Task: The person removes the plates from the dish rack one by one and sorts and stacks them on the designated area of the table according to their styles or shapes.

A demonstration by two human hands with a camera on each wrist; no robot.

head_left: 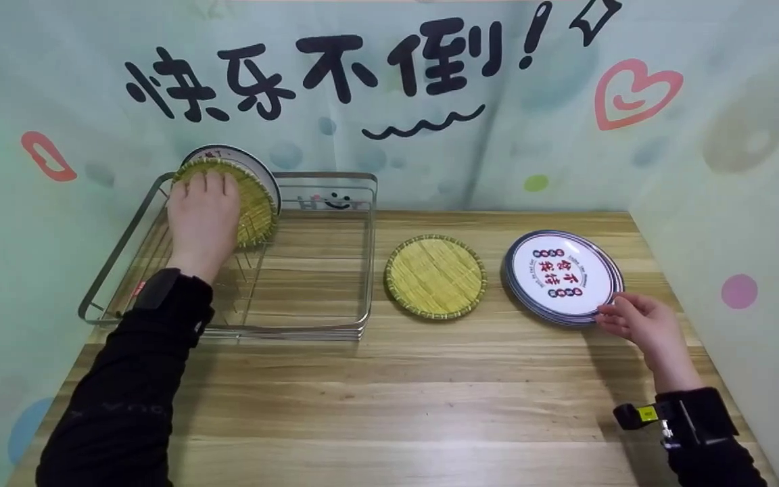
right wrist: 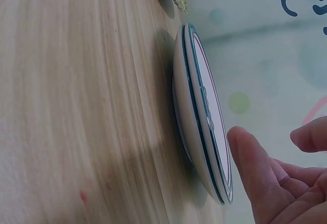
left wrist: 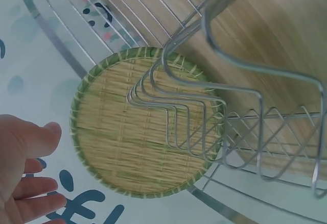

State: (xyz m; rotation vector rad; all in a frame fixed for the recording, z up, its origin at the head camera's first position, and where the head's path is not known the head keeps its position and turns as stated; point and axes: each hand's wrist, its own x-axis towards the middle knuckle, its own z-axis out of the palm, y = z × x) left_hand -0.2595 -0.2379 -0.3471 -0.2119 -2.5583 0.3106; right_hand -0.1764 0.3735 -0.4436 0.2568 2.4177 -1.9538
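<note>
In the head view, a round woven bamboo mat (head_left: pixel 259 210) with a green rim stands upright in the wire dish rack (head_left: pixel 295 331), in front of a white plate (head_left: pixel 254 159). My left hand (head_left: pixel 203 220) is right by this mat. The left wrist view shows the left thumb and fingers (left wrist: pixel 38 188) apart from the mat's edge, holding nothing. On the right, a small stack of white plates (head_left: pixel 562 274) with blue rims lies flat. At its near right edge is my right hand (head_left: pixel 650 331), fingers loosely bent; whether a fingertip touches the rim, I cannot tell.
A second bamboo mat (head_left: pixel 435 277) lies flat on the wooden table (head_left: pixel 430 406), between rack and plates. Wire prongs (left wrist: pixel 194 112) rise inside the rack. A printed backdrop (head_left: pixel 430 155) closes off the back and sides.
</note>
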